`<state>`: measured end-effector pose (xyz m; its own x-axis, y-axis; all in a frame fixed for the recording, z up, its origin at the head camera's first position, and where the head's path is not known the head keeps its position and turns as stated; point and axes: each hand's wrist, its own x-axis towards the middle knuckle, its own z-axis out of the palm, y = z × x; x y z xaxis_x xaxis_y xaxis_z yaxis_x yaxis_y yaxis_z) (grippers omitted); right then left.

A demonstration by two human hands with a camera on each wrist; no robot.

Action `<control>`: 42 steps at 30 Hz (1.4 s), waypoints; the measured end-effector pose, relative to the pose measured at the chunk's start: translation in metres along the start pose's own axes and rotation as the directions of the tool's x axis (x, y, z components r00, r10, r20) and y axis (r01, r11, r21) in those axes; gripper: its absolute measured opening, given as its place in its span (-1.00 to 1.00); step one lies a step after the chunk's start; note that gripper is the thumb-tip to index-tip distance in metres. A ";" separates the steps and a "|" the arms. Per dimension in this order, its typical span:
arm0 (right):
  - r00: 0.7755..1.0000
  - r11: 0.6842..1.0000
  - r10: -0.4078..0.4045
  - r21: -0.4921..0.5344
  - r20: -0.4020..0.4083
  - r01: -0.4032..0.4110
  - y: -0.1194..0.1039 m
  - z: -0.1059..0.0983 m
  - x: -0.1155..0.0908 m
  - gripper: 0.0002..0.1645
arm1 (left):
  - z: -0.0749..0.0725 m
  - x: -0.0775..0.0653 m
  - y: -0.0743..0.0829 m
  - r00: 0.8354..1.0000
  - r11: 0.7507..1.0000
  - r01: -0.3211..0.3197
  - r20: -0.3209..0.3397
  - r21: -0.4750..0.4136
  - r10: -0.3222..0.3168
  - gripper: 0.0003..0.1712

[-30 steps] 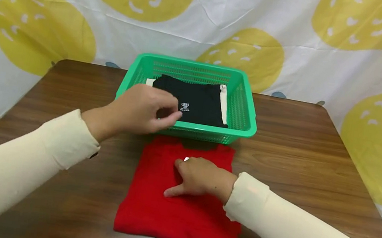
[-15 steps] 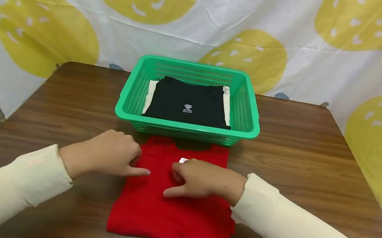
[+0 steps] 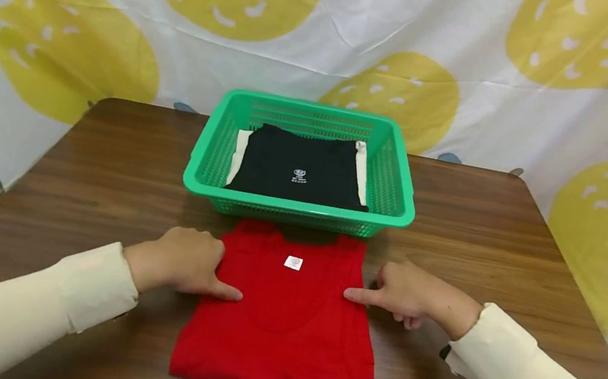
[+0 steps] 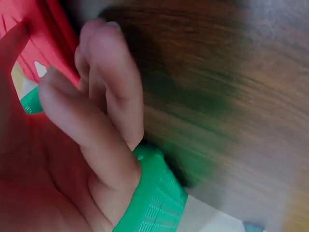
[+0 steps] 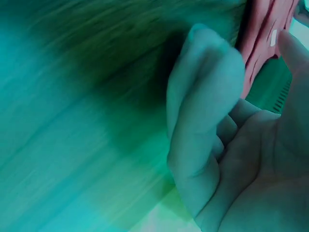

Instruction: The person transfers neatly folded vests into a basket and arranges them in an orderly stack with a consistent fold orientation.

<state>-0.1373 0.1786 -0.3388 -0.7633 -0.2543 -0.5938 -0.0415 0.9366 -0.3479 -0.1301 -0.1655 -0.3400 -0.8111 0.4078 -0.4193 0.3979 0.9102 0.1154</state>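
A folded red shirt lies flat on the table, its scooped neckline toward the basket and a white label inside the neck. At its left edge is my left hand, thumb over the cloth; in the left wrist view the bent fingers stand beside the shirt over the wood. My right hand is at the right edge, thumb reaching onto the cloth. Its fingers curl loosely beside the shirt in the right wrist view, with nothing in them.
Just behind the shirt stands a green plastic basket. Inside are a folded black garment with a small white print and cream cloth under it. A patterned curtain hangs behind the brown wooden table.
My left hand has come down from the basket's front to the shirt's left edge. The right hand has slid off the neckline to the right edge, uncovering the label.
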 end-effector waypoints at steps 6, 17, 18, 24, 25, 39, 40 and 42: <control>1.000 0.998 0.014 0.054 0.012 -0.015 -0.010 0.006 0.004 -0.29 | 0.003 0.001 0.000 1.000 0.999 -0.008 -0.015 -0.043 0.007 -0.34; 0.999 0.992 -0.023 0.127 -0.032 0.027 -0.021 0.013 0.006 -0.38 | -0.002 0.000 0.003 1.000 0.998 -0.009 -0.017 -0.062 0.008 -0.38; 0.999 0.990 -0.025 0.138 -0.035 0.030 -0.020 0.013 0.006 -0.40 | -0.002 0.000 0.003 1.000 0.998 -0.010 -0.014 -0.070 0.009 -0.39; 0.996 0.973 -0.078 0.216 -0.046 0.086 -0.017 0.017 0.004 -0.51 | -0.001 0.001 0.004 1.000 0.988 -0.017 0.000 -0.152 0.017 -0.43; 0.995 0.968 -0.093 0.228 -0.045 0.101 -0.017 0.017 0.004 -0.52 | 0.000 0.001 0.004 1.000 0.986 -0.018 0.001 -0.168 0.019 -0.42; 0.972 0.926 -0.220 0.295 -0.081 0.234 -0.015 0.025 0.007 -0.63 | 0.010 0.002 0.002 0.993 0.897 -0.116 -0.075 -0.426 0.093 -0.41; 0.969 0.922 -0.228 0.299 -0.095 0.246 -0.015 0.026 0.007 -0.63 | 0.011 0.001 0.001 0.991 0.889 -0.125 -0.088 -0.440 0.096 -0.42; 0.963 0.911 -0.241 0.315 -0.122 0.268 -0.015 0.028 0.007 -0.63 | 0.013 0.001 0.000 0.988 0.865 -0.146 -0.113 -0.480 0.104 -0.43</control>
<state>-0.1236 0.1560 -0.3581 -0.8038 -0.4409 -0.3994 -0.0393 0.7092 -0.7039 -0.1255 -0.1660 -0.3525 -0.8085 0.5059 -0.3005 0.2570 0.7630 0.5931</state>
